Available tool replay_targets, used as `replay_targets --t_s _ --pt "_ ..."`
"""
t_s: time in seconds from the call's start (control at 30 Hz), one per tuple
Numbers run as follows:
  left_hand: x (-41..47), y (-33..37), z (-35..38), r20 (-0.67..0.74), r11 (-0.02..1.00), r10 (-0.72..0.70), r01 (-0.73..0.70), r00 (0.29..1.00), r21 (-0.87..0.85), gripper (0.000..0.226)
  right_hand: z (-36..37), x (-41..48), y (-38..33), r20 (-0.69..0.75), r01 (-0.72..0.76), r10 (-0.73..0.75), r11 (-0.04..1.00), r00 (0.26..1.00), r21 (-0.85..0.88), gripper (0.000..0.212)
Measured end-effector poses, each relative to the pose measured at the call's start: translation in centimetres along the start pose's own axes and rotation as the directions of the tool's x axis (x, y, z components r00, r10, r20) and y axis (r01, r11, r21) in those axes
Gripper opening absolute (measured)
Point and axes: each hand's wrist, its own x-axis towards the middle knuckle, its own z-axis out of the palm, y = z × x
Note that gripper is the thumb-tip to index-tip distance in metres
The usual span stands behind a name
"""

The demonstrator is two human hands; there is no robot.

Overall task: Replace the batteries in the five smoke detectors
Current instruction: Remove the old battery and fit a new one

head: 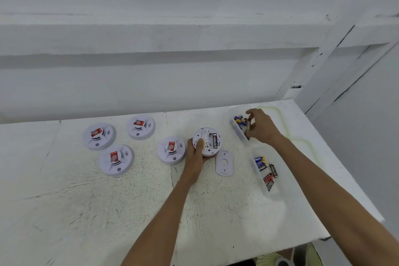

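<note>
My left hand [195,152] grips an upturned white smoke detector [208,143] at the table's middle; its open back shows one black battery in the bay. The detector's flat white cover plate [224,163] lies just right of it. My right hand [262,127] hovers over the far clear container [235,112] and pinches a battery [249,124]. Several other white detectors with red stickers sit face up: one [171,150] beside my left hand, and three further left [141,126] [99,136] [116,160].
A second clear container [260,181] nearer to me holds several loose batteries, blue ones and black-and-red ones. The white table [108,211] ends at its right edge past the containers. A white wall with a ledge runs behind.
</note>
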Motion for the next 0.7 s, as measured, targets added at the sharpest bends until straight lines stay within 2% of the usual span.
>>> replay_targets --t_s 0.23,0.47,0.57,0.7 --pt "0.0 -0.2 0.0 -0.004 0.999 0.013 -0.013 1.0 0.033 0.03 -0.3 -1.3 -2.8 -0.19 0.154 -0.115 0.966 0.975 0.206 0.069" --pt "0.2 -0.4 0.0 -0.02 0.999 0.017 -0.016 1.0 0.036 0.037 2.0 -2.6 -6.5 -0.066 0.229 -0.219 0.94 0.974 0.254 0.057" --pt "0.4 -0.5 0.0 -0.02 0.999 0.024 -0.024 1.0 0.021 0.037 3.5 -3.2 -7.9 -0.019 0.297 -0.3 0.931 0.954 0.212 0.045" --pt "0.4 -0.7 -0.1 0.007 0.999 0.045 -0.045 0.999 0.029 0.038 5.3 -3.8 -9.0 -0.032 0.341 -0.34 0.927 0.94 0.155 0.031"
